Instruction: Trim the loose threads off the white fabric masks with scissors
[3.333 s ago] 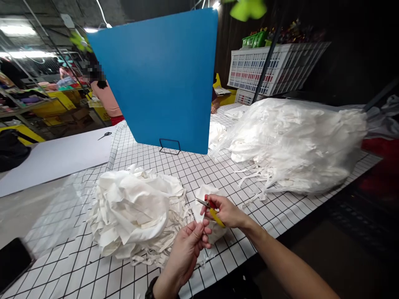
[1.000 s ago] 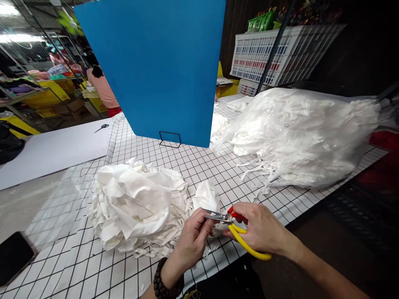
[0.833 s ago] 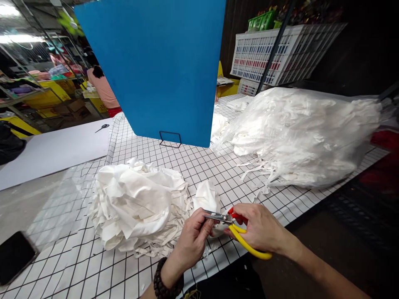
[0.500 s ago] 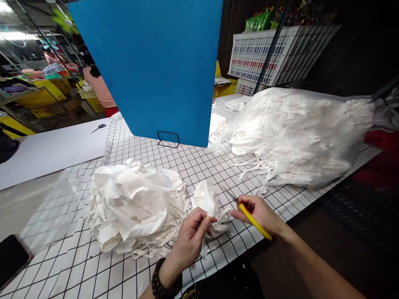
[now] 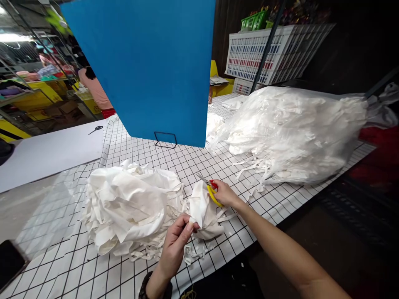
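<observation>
My left hand (image 5: 178,241) pinches the near edge of a small white fabric piece (image 5: 199,203) between thumb and fingers. My right hand (image 5: 225,193) holds scissors (image 5: 213,194) with yellow and red handles. Their blades point to the far left, over the far end of the fabric piece, and look slightly apart. Whether the blades touch the cloth I cannot tell. To the left of the piece lies a large heap of white fabric (image 5: 127,203) with strips hanging from its edges. Small white scraps (image 5: 195,252) lie by my left hand.
A blue board (image 5: 143,70) stands upright on the grid-patterned tablecloth (image 5: 121,274). At the right lies a clear bag of white fabric (image 5: 299,133). Black scissors (image 5: 95,130) rest on a white sheet at the left, and a phone (image 5: 11,263) sits at the left edge. Behind are white crates (image 5: 264,54) and a person (image 5: 95,89).
My right hand has swung left and farther away, bringing the scissors over the fabric piece. My left hand has shifted slightly left and nearer, still pinching the cloth.
</observation>
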